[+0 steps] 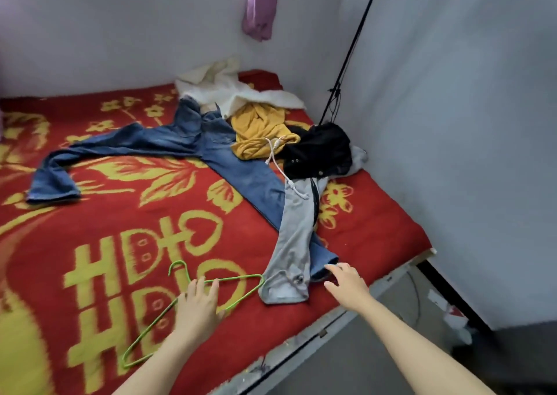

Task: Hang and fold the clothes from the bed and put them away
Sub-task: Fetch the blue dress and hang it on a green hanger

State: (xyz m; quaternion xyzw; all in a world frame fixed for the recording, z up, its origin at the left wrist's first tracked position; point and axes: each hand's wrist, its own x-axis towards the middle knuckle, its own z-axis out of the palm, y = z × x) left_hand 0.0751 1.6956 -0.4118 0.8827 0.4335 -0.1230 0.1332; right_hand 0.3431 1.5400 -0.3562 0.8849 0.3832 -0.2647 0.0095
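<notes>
A pile of clothes lies on the red and yellow bed cover [120, 220]. Blue jeans [168, 141] are spread across the middle, one leg reaching the near edge. A grey garment [292, 244] lies over that leg. Behind are a yellow top [259, 129], a black garment [319, 150] and a white one [229, 90]. A green wire hanger [241, 289] lies on the cover near the front. My left hand [196, 307] hovers over the hanger with fingers straight. My right hand [346, 283] is open, fingers spread beside the jeans hem and the grey garment.
White walls close the bed in behind and to the right. A black rod [352, 51] leans in the corner. A purple cloth [259, 6] hangs above. Grey floor [422, 328] with some litter lies right of the bed edge.
</notes>
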